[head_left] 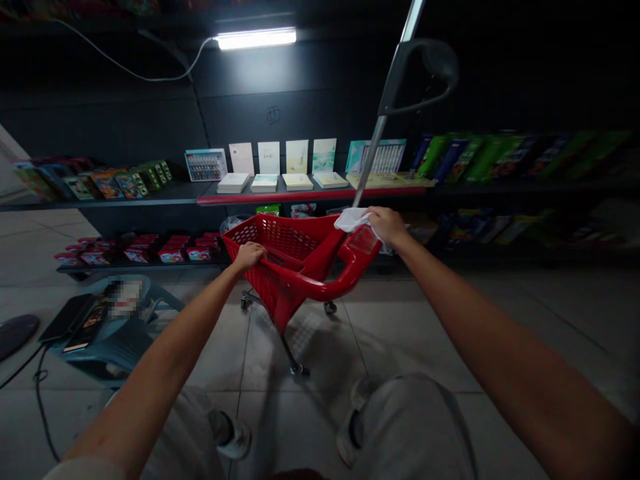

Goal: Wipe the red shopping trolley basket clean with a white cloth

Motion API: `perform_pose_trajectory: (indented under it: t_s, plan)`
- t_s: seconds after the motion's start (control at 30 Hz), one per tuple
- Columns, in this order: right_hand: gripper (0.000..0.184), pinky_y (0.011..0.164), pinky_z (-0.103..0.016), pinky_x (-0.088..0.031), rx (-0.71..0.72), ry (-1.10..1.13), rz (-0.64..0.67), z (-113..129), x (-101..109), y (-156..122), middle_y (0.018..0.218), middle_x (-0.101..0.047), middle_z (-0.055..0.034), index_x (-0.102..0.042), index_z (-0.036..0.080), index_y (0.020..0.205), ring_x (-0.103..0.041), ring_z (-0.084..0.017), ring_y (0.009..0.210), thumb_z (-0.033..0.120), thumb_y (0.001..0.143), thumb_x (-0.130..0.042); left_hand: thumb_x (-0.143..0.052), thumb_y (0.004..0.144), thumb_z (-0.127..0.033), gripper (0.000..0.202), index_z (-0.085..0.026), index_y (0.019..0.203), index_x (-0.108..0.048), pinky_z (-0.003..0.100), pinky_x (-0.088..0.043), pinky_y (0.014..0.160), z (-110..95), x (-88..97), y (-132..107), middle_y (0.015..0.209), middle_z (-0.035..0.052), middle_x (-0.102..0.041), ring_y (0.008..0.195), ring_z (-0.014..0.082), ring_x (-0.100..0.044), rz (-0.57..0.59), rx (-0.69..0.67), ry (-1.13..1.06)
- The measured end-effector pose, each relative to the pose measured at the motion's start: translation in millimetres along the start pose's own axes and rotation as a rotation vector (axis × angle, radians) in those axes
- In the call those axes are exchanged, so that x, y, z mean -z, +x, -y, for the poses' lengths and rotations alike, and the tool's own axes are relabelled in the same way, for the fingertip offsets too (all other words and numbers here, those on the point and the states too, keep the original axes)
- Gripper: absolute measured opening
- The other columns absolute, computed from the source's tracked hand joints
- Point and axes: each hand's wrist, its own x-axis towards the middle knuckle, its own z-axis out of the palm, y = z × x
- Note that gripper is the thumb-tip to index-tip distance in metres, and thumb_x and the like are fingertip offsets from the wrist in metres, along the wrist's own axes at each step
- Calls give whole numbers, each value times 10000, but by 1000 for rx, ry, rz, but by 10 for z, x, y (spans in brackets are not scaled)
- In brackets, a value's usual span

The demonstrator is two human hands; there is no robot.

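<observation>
Our right hand (pixel 387 223) pinches a thin, crumpled white cloth (pixel 350 219) between bent fingers and thumb, pressing it against the far right end of a thick, curved red plastic handle (pixel 357 263). Our left hand (pixel 250 255) is curled over the near rim of the basket, its fingers hooked inward; how tightly they grip, we cannot tell.

Both hands meet the red plastic shopping cart (pixel 287 293) straight ahead of us, between our forearms. Its long axis slants from the handle, near and to our right, toward the basket's far left end. So our right hand is the nearer to the handle's outer end, while the handle's lower bend lies between both hands, closer to our body.

Just beyond the cloth a slim silvery metal pole (pixel 370 157) leans up to the right, carrying a dark plastic loop (pixel 393 87); its foot is hidden. Farther out, a long dark shelf (pixel 185 193) bears upright pale books (pixel 297 157), and a blue-grey plastic stool (pixel 123 340) stands to our left.
</observation>
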Motion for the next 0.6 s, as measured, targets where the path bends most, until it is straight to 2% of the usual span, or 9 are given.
perform_pose_trajectory:
  t_s: [0.1,0.17,0.23,0.3,0.37,0.43,0.5,0.6]
  plan:
    - [481,827,-284,-454,9,-83,63,159,0,-42,1149,-785,-114,-798,152,1115,-684,-241,1044,230,911,-369,-475,787,-212,260,-217,792,-735,260,-470,953,-61,89,39,996,39,-791,1018,170,-670,62,33,-19]
    - [478,833,-287,-441,5,-114,87,239,1,-65,1167,-779,-119,-797,163,1106,-681,-243,1066,232,941,-353,-427,850,-221,334,-206,947,-747,281,-486,962,-218,163,25,1080,45,-778,1041,179,-670,64,68,-48]
    - [483,847,-295,-432,-10,-129,90,312,-4,-101,1204,-767,-119,-793,179,1115,-674,-246,1084,247,973,-336,-386,920,-249,393,-177,1120,-717,295,-495,985,-507,270,-30,1211,68,-743,1097,191,-665,53,87,-155]
    - [483,863,-304,-429,-26,-139,88,400,-17,-158,1240,-756,-111,-785,199,1139,-664,-251,1094,271,999,-329,-369,993,-333,421,-163,1232,-671,296,-479,1029,-909,411,-117,1318,78,-697,1176,207,-644,64,-2,-309]
    - [483,877,-322,-427,-20,-143,84,509,-40,-236,1255,-748,-111,-778,204,1140,-652,-264,1101,283,1016,-318,-328,1048,-431,462,-200,1284,-650,313,-450,1070,-1358,564,-227,1358,61,-677,1226,225,-631,123,-97,-331]
    - [483,890,-348,-425,6,-134,60,628,-78,-328,1248,-743,-124,-768,196,1128,-641,-282,1103,282,1025,-304,-357,1053,-529,501,-212,1331,-627,359,-439,1078,-1760,682,-344,1357,86,-668,1243,271,-629,155,-129,-204]
    - [462,910,-371,-417,49,-112,-3,735,-131,-420,1223,-741,-135,-754,188,1120,-630,-292,1094,268,1024,-309,-454,1000,-641,595,-191,1362,-599,412,-466,1016,-2039,730,-455,1318,147,-661,1181,339,-662,135,-55,5]
    - [389,929,-380,-404,121,-55,-110,838,-212,-539,1146,-744,-126,-738,195,1083,-614,-288,1061,245,1004,-360,-464,995,-651,648,-162,1415,-529,421,-492,917,-2183,688,-585,1296,196,-638,1106,375,-691,76,23,192]
